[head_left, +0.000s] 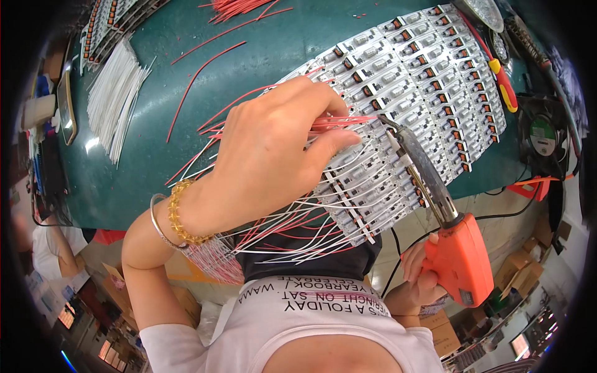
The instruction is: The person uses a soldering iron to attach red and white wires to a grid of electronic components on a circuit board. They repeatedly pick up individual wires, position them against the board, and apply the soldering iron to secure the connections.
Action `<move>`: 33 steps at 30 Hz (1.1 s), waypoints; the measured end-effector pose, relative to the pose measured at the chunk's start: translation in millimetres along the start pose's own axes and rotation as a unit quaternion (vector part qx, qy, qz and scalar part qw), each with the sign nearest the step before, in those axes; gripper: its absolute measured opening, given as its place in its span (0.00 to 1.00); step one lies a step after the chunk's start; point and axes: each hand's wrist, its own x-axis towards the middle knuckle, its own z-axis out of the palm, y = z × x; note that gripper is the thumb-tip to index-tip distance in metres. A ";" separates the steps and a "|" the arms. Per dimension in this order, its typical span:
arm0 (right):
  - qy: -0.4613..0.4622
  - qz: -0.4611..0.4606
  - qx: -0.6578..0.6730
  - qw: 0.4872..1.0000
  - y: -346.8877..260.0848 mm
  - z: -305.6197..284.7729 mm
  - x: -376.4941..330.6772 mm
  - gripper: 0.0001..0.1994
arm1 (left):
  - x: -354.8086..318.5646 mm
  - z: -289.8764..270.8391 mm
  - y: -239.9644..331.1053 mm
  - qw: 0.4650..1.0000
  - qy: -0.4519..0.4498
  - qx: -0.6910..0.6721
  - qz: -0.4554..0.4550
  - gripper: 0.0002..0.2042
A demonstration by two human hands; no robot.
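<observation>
My left hand (273, 137) is closed around several thin red wires (339, 122), pinching them between thumb and fingers over a panel of small circuit boards (398, 87). In my right hand (420, 276) is an orange soldering gun (465, 261), gripped by its handle. Its dark tip meets or nearly meets the ends of the red wires; exact contact is hard to tell. White wires (348, 202) run from the near-left side of the panel toward my body, mixed with red ones. The panel lies at a slant and overhangs the table's near edge.
On the green table (186, 81) lie a white wire bundle (121, 93), loose red wires (199, 78) and stacked boards (109, 28). To the right are a red-yellow screwdriver (505, 87), a black fan (541, 133) and a black cable (510, 214). Another person's arm (61, 245) shows at far left.
</observation>
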 end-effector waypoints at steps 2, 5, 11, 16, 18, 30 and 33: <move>-0.007 -0.006 0.001 1.000 -3.9 4.6 3.5 0.36 | -0.3 -0.8 -2.7 1.000 0.012 0.012 0.011 0.06; -0.020 -0.012 -0.001 1.000 -9.1 8.8 5.4 0.37 | -2.5 4.2 -8.7 0.996 0.069 0.036 0.053 0.05; -0.046 -0.027 -0.019 0.998 -22.9 17.1 11.3 0.37 | -7.9 13.6 0.6 0.965 0.095 0.172 0.172 0.07; -0.068 -0.033 -0.051 0.996 -30.7 27.7 16.8 0.38 | -13.9 15.9 0.9 0.971 0.046 0.178 0.155 0.07; -0.063 -0.012 -0.059 0.996 -30.5 28.2 17.9 0.33 | -14.5 14.4 -0.7 0.972 0.044 0.176 0.152 0.07; -0.006 0.082 -0.110 0.990 -48.8 38.3 21.1 0.33 | -6.3 5.5 -4.9 0.972 -0.003 0.160 0.171 0.07; -0.008 0.082 -0.145 0.986 -49.1 32.9 13.2 0.33 | -6.0 5.7 -3.7 0.972 -0.003 0.161 0.169 0.06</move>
